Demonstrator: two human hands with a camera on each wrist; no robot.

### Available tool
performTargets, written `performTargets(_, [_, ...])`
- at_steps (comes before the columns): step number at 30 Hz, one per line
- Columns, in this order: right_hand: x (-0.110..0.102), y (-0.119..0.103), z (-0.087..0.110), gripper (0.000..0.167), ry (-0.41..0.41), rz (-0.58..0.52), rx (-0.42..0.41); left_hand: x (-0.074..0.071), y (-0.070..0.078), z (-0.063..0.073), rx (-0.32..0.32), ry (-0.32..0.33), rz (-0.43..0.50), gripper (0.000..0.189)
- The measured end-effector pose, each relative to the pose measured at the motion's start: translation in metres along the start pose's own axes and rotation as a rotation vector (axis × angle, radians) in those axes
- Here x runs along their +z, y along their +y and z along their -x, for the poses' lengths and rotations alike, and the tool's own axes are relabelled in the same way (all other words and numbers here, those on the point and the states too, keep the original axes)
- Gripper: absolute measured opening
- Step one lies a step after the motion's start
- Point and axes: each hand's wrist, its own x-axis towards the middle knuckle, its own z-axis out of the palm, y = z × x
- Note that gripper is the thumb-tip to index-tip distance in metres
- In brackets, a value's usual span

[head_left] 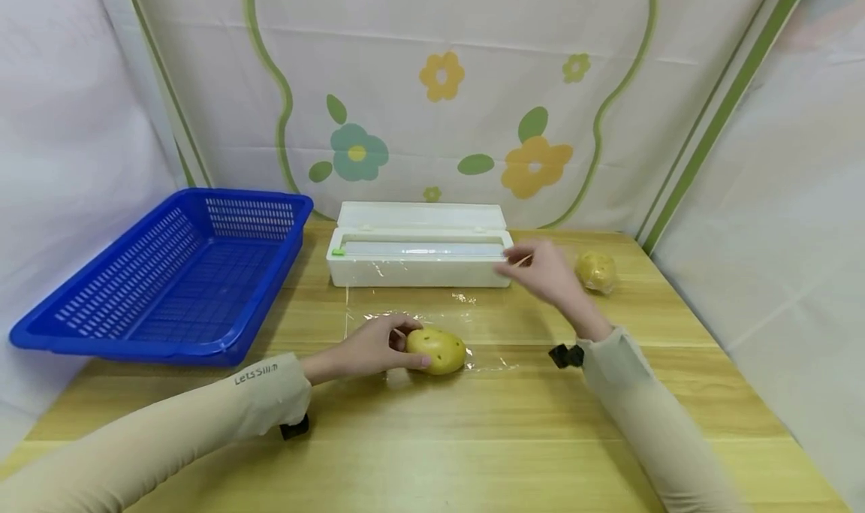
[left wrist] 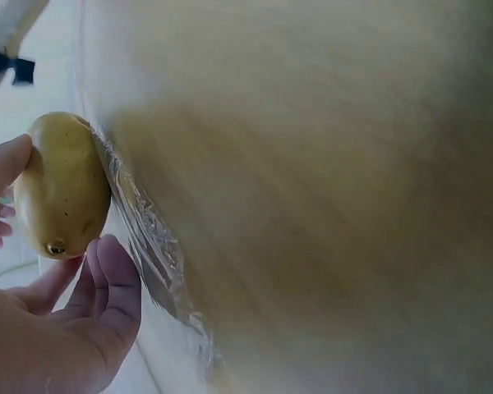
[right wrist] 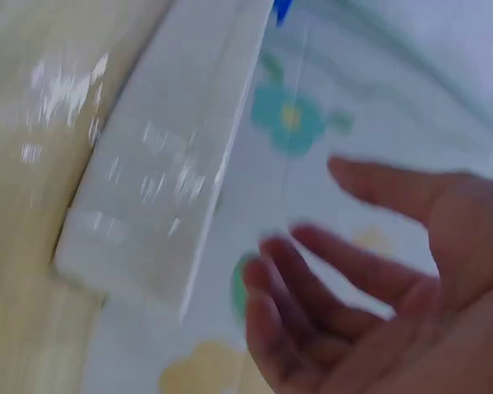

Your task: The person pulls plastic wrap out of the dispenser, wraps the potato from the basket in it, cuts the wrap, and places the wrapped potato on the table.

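Note:
A yellow potato (head_left: 438, 351) with small dark eyes rests on a sheet of cling film (head_left: 378, 303) spread over the table. My left hand (head_left: 380, 348) grips it from the left, thumb on the near side and fingers on the far side; the left wrist view shows the potato (left wrist: 64, 185) between thumb and fingers, with crinkled film (left wrist: 152, 238) beside it. My right hand (head_left: 541, 273), blurred, hovers at the right end of the white cling film dispenser (head_left: 419, 274). In the right wrist view its loosely bent fingers hold nothing, apart from the dispenser (right wrist: 148, 180). The dispenser's lid (head_left: 420, 215) is raised.
A blue plastic basket (head_left: 270, 291) stands on the left of the wooden table. Behind the right hand sits a second potato (head_left: 596, 271) wrapped in film. A green slider (head_left: 338, 252) is at the dispenser's left end. Flower-printed cloth closes off the back.

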Motion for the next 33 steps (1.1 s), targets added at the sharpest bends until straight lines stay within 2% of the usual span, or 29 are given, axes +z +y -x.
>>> performTargets(3, [0.017, -0.016, 0.019, 0.027, -0.192, 0.040, -0.190, 0.000, 0.000, 0.001, -0.002, 0.012, -0.011, 0.062])
performTargets(5, [0.026, -0.018, 0.031, 0.018, -0.281, 0.069, -0.323, 0.001, 0.002, 0.001, 0.009, 0.023, -0.024, 0.064])
performTargets(8, [0.038, -0.011, 0.044, 0.009, -0.310, 0.139, -0.500, 0.000, 0.005, 0.004, 0.054, 0.046, -0.071, 0.066])
performTargets(10, [0.045, -0.004, 0.051, 0.009, -0.320, 0.176, -0.571, -0.002, 0.005, 0.007, 0.096, 0.054, -0.130, 0.061])
performTargets(14, [0.058, 0.007, 0.054, 0.012, -0.369, 0.217, -0.605, -0.009, 0.007, 0.016, 0.132, 0.072, -0.259, 0.054])
performTargets(19, [0.067, 0.015, 0.053, 0.011, -0.402, 0.218, -0.612, -0.013, 0.008, 0.024, 0.122, -0.005, -0.302, 0.046])
performTargets(22, [0.071, 0.017, 0.053, 0.006, -0.383, 0.216, -0.637, -0.012, 0.008, 0.025, 0.124, -0.030, -0.317, 0.043])
performTargets(25, [0.072, 0.018, 0.053, 0.005, -0.355, 0.210, -0.678, -0.008, 0.010, 0.026, 0.112, 0.003, -0.342, 0.047])
performTargets(29, [0.074, 0.020, 0.055, 0.006, -0.327, 0.226, -0.740, -0.003, 0.014, 0.022, 0.075, 0.068, -0.364, 0.061])
performTargets(33, [0.077, 0.022, 0.055, 0.008, -0.299, 0.261, -0.823, -0.001, 0.015, 0.018, 0.106, 0.085, -0.339, 0.057])
